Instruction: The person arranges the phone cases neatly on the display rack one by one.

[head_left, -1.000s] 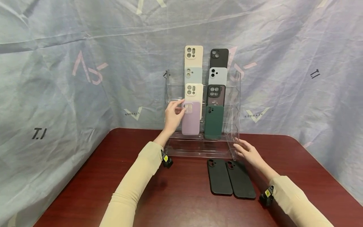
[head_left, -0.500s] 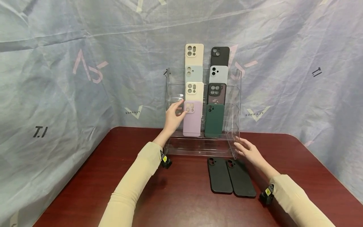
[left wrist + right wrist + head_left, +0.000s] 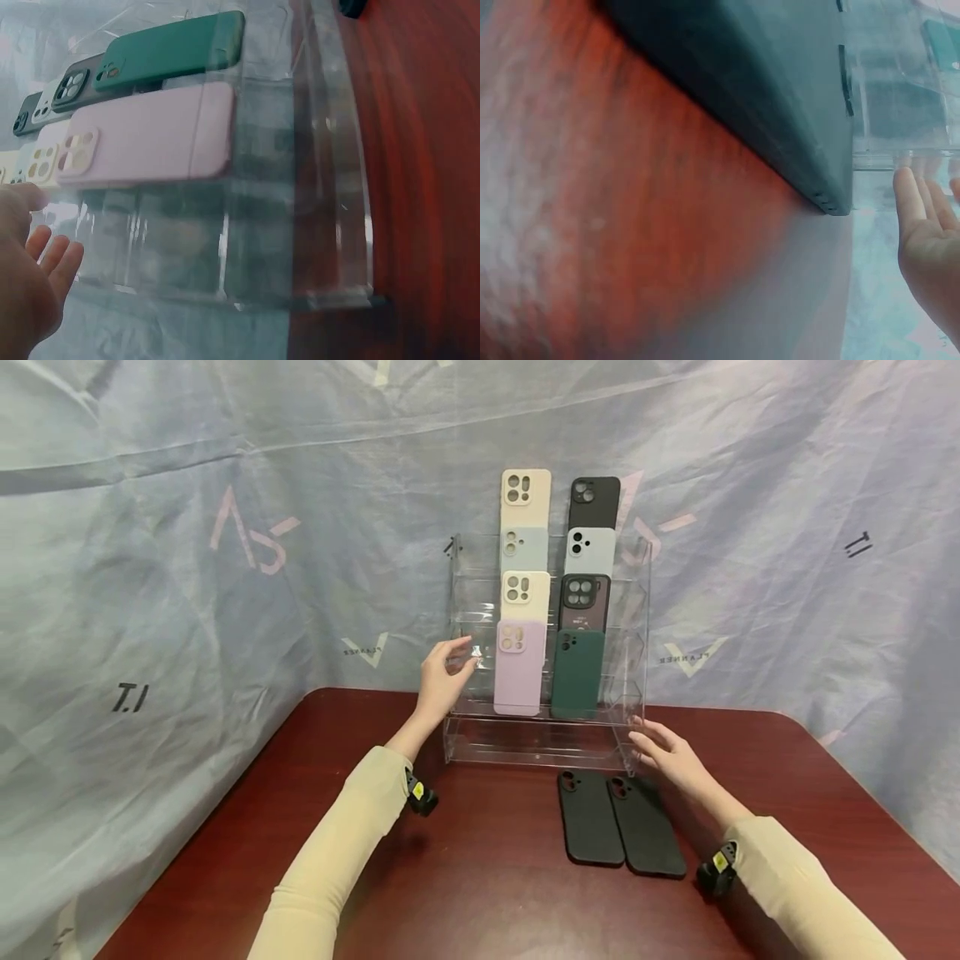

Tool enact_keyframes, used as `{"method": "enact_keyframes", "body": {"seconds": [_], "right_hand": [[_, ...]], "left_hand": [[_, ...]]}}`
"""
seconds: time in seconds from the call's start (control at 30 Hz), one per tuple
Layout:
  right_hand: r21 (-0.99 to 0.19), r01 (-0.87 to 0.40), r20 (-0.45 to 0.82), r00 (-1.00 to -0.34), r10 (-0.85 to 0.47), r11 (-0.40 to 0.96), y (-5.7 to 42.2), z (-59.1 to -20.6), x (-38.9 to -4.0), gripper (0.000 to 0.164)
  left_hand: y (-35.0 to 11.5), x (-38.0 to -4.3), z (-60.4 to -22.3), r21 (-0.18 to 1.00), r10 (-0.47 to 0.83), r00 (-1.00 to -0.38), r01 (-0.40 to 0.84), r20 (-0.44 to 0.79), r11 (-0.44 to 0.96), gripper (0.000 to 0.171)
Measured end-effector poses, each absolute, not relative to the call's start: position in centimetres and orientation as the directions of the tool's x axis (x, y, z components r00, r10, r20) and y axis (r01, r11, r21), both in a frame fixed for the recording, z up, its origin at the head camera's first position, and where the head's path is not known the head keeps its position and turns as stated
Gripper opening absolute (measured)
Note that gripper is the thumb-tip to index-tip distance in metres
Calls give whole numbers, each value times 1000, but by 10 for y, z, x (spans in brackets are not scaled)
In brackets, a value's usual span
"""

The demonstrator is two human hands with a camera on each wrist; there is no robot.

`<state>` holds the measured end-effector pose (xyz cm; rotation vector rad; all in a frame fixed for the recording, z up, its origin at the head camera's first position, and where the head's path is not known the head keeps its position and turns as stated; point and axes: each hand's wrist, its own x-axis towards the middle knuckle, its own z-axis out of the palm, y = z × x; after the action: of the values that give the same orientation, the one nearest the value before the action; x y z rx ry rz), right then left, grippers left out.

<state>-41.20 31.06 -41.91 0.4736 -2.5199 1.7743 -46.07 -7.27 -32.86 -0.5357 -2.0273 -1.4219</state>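
Note:
A clear tiered display stand point(image 3: 540, 752) holds phone cases in two columns. At the left column's front stands a lilac phone case point(image 3: 519, 677), with a green phone case point(image 3: 577, 672) beside it. My left hand point(image 3: 442, 681) is just left of the lilac case, apart from it, thumb and fingers spread and holding nothing; the left wrist view shows the same gap between the hand and the lilac case point(image 3: 150, 139). My right hand point(image 3: 675, 764) has its fingertips at the stand's lower right side, fingers extended. In the right wrist view those fingers point(image 3: 911, 199) reach the clear side panel.
Two black phone cases point(image 3: 592, 818) lie flat side by side on the red-brown table point(image 3: 480, 893), in front of the stand. Behind the lilac and green cases rise several more in cream, pale blue, white and black. A grey printed cloth point(image 3: 360, 527) hangs behind the table.
My left hand has let go of the lilac case and drawn away to the left. The lilac case now sits upright on the front tier. My right hand stays by the stand's side.

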Motion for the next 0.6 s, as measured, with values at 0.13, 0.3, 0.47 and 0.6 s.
{"method": "enact_keyframes", "body": {"seconds": [0.13,0.3,0.47,0.6], "right_hand": [[-908,-256,178,-953,-246,333,313,-413,-412,61],[-883,-252,166,-957,-240,396,314,-409,-409,63],[-858,-257,156,-955,-251,444,314,-406,-405,63],[-833,-243,127,-959,-254,496,318,-405,-400,64]], "left_hand": [[-84,-456,-336,700,-26,-741,622,671,350,32],[-97,-452,-349,693,-28,-734,628,679,355,31],[-109,-447,-363,707,-18,-751,612,660,354,39],[-117,-443,-374,742,18,-799,566,601,360,46]]}}
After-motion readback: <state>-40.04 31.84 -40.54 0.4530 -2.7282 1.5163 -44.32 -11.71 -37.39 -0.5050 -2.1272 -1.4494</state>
